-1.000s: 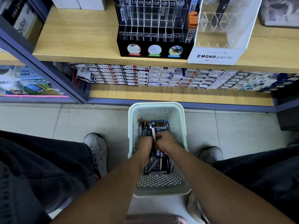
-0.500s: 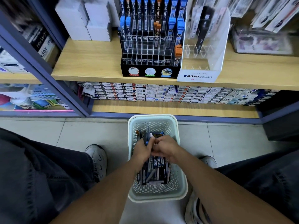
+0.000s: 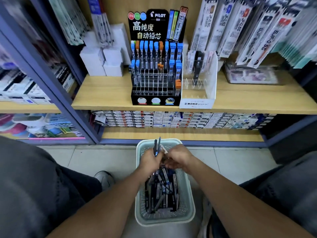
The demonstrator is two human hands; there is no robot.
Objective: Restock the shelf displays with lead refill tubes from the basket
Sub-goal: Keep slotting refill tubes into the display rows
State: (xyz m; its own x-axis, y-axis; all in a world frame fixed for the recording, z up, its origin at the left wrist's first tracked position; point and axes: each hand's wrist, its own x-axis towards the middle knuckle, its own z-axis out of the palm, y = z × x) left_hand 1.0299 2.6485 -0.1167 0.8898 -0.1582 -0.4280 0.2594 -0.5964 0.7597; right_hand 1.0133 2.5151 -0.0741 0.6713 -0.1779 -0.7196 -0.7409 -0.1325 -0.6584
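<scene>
Over basket of tubes on floor: left hand gripping a few upright, right hand curled beside, pinch unclear; ahead on shelf, Pilot rack, Mono stand, white boxes.

Stationery shop aisle, seen from above: pale floor tiles w/ thin grout lines run up to a shelving unit w/ blue-grey frame posts. Light wood upper shelf carries white boxes at its back-left corner; a clear lidded bin sits toward its right edge, under hanging pen-refill packs. Lower shelf holds stacked small cartons along its back edge. Adjacent bay, left: boxed goods above, colourful items below. Lighting even, no visible windows.
</scene>
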